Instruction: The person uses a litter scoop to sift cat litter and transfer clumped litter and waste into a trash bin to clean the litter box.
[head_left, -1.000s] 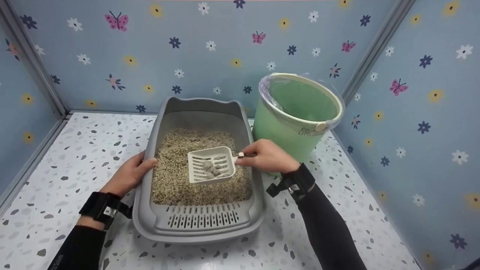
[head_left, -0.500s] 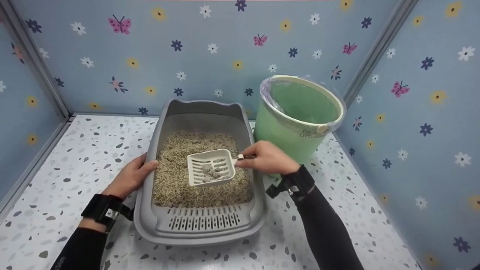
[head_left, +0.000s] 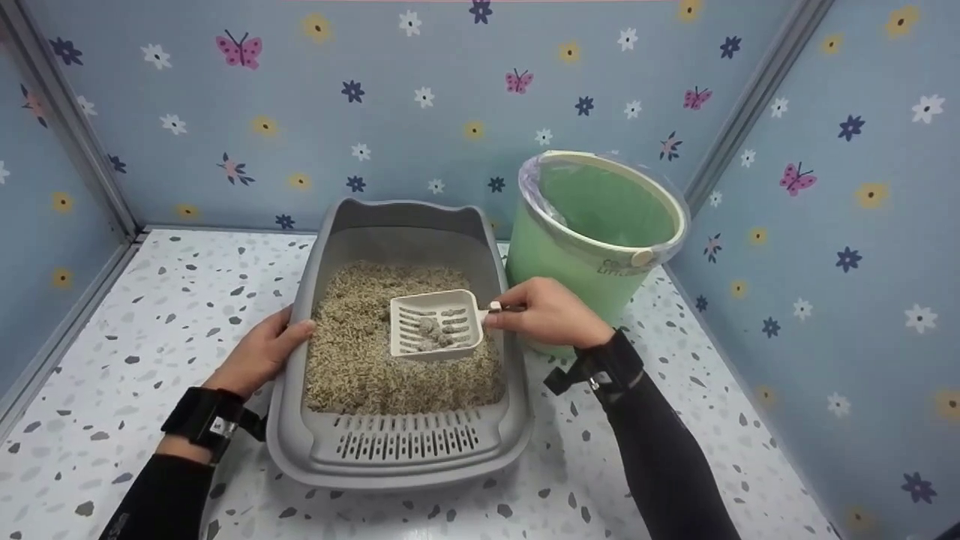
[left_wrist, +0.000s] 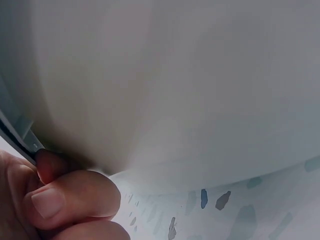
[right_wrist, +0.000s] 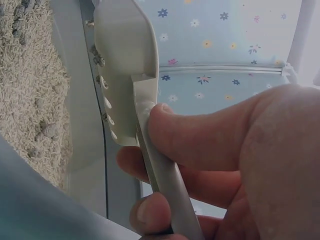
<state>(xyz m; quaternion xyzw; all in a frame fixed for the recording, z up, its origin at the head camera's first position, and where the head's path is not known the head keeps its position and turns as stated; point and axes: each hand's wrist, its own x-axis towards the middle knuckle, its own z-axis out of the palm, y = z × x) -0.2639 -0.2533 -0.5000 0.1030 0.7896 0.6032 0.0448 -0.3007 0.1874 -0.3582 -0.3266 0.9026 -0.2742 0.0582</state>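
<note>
My right hand point(head_left: 551, 313) grips the handle of a pale slotted litter scoop point(head_left: 420, 302) above the litter box point(head_left: 401, 476). Grey clumps point(head_left: 433, 334) lie on the scoop. In the right wrist view, the thumb presses along the scoop handle point(right_wrist: 172, 195) with fingers curled beneath it; small bits poke through the slots. My left hand point(head_left: 259, 351) holds the left rim of the grey box, thumb on top. Its curled fingers point(left_wrist: 75, 197) show under the rim in the left wrist view. Tan pellet litter point(head_left: 352, 367) covers most of the box floor.
Right behind the box stands a green bin point(head_left: 559, 259) with a clear plastic liner over its rim. Both rest on a white speckled surface point(head_left: 187, 277). Blue flowered panels point(head_left: 420, 150) rise at the back and sides.
My right hand and the scoop have shifted slightly to the right, with the clumps still on it. The left hand keeps its hold on the box rim.
</note>
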